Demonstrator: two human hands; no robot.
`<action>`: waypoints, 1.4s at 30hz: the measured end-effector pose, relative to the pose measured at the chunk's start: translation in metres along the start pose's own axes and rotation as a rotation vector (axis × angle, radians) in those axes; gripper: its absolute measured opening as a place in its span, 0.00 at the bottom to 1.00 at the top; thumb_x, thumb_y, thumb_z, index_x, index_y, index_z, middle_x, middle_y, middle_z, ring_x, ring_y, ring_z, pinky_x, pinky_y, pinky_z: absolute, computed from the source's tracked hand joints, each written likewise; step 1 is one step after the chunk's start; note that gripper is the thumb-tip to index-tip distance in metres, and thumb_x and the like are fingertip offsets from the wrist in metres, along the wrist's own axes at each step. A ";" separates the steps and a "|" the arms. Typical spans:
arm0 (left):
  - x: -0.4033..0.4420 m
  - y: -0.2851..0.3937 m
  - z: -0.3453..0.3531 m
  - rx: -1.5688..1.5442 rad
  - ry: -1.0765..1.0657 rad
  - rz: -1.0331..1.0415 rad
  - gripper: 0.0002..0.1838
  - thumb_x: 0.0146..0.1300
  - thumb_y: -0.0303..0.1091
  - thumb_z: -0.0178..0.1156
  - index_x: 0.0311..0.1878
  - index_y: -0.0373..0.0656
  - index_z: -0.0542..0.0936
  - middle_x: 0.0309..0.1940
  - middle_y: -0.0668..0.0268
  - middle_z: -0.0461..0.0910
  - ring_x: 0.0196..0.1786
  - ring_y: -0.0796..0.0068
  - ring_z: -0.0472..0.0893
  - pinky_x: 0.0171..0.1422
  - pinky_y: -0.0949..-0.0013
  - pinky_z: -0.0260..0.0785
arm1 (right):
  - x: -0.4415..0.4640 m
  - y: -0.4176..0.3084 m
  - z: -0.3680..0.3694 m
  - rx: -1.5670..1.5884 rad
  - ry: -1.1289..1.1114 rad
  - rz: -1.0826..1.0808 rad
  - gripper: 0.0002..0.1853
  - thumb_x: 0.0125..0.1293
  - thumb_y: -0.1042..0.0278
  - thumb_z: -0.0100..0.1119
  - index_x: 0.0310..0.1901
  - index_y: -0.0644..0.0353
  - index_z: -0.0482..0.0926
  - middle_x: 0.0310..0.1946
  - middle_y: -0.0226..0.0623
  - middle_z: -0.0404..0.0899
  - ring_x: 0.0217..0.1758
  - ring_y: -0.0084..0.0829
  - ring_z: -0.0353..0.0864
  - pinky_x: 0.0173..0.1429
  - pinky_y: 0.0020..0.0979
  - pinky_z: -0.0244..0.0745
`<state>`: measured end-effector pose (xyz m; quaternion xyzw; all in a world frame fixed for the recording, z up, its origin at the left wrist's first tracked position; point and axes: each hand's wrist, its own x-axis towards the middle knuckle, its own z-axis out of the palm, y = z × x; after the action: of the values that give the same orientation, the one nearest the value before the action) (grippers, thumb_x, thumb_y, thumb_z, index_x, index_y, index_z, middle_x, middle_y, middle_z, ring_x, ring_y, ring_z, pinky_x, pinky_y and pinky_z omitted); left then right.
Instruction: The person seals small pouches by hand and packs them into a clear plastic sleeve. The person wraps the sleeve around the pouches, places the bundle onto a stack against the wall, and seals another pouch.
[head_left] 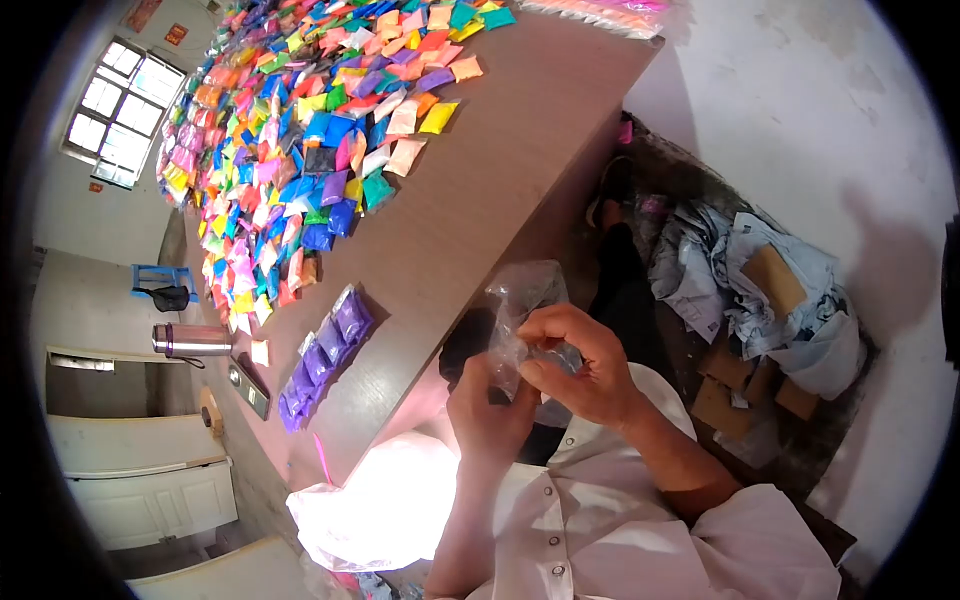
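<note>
Left hand (492, 408) and right hand (585, 365) close together, both pinching clear plastic bag (530, 285); likely opening step; next move seemingly calls for parting film layers.

From the plastic bag (525, 285) between your left hand (490, 412) and right hand (585, 365), the packet heap (318, 127) on the counter (480, 200) lies at ten o'clock, the packet row (316, 362) near nine, cardboard pieces (718, 408) at four.

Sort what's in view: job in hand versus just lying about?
Likely the job:
clear plastic bag, held by left hand and right hand
row of purple plastic packets
heap of multicoloured plastic packets

Probably just lying about:
shiny cylindrical metal flask
dark rectangular phone
brown cardboard pieces on floor
</note>
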<state>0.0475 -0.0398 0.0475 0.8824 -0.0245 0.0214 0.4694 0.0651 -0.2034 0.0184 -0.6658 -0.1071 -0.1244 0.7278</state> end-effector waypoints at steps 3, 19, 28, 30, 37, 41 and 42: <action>-0.002 0.003 -0.001 -0.065 -0.062 -0.006 0.21 0.60 0.29 0.79 0.54 0.38 0.82 0.44 0.61 0.88 0.43 0.71 0.87 0.49 0.68 0.79 | 0.001 -0.005 -0.004 -0.021 -0.045 -0.056 0.18 0.67 0.66 0.77 0.55 0.61 0.84 0.50 0.37 0.84 0.51 0.28 0.85 0.55 0.31 0.81; 0.009 -0.007 -0.010 -0.904 -0.307 -0.182 0.19 0.65 0.28 0.77 0.55 0.35 0.82 0.41 0.66 0.86 0.45 0.76 0.85 0.53 0.70 0.78 | 0.001 -0.012 -0.029 0.177 -0.221 0.196 0.12 0.68 0.75 0.61 0.52 0.65 0.81 0.37 0.28 0.79 0.39 0.16 0.75 0.41 0.25 0.73; 0.009 -0.004 -0.009 -0.997 -0.256 -0.306 0.19 0.65 0.30 0.78 0.55 0.38 0.82 0.40 0.69 0.85 0.36 0.82 0.81 0.37 0.78 0.70 | 0.005 -0.021 -0.025 0.015 -0.290 0.107 0.12 0.65 0.73 0.61 0.49 0.65 0.81 0.34 0.40 0.82 0.33 0.32 0.81 0.41 0.32 0.78; 0.008 -0.005 -0.009 -1.000 -0.255 -0.322 0.22 0.63 0.33 0.80 0.55 0.39 0.82 0.38 0.71 0.84 0.33 0.84 0.79 0.33 0.79 0.67 | 0.006 -0.023 -0.023 0.003 -0.266 0.134 0.11 0.65 0.73 0.61 0.48 0.65 0.81 0.34 0.43 0.82 0.33 0.35 0.82 0.40 0.34 0.79; 0.008 -0.024 -0.016 -1.053 -0.157 -0.322 0.12 0.66 0.28 0.76 0.47 0.43 0.81 0.35 0.73 0.83 0.31 0.87 0.76 0.33 0.80 0.66 | 0.010 -0.045 -0.025 -0.210 -0.218 0.157 0.05 0.66 0.72 0.65 0.42 0.61 0.84 0.33 0.43 0.84 0.31 0.39 0.85 0.36 0.35 0.79; 0.013 -0.021 -0.022 -0.946 -0.060 -0.269 0.10 0.67 0.26 0.76 0.42 0.44 0.81 0.32 0.72 0.83 0.30 0.87 0.76 0.34 0.80 0.66 | 0.010 -0.051 -0.023 -0.507 -0.158 0.024 0.02 0.67 0.73 0.66 0.39 0.59 0.85 0.31 0.42 0.84 0.29 0.42 0.86 0.35 0.36 0.79; 0.014 -0.020 -0.021 -0.949 -0.060 -0.270 0.10 0.67 0.26 0.76 0.42 0.44 0.81 0.32 0.72 0.83 0.30 0.87 0.76 0.34 0.80 0.66 | 0.010 -0.053 -0.024 -0.509 -0.159 0.025 0.02 0.67 0.73 0.66 0.39 0.59 0.85 0.31 0.42 0.84 0.29 0.42 0.86 0.35 0.36 0.79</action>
<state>0.0629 -0.0113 0.0437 0.5669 0.0698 -0.0784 0.8171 0.0573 -0.2319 0.0695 -0.8365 -0.1211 -0.0857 0.5275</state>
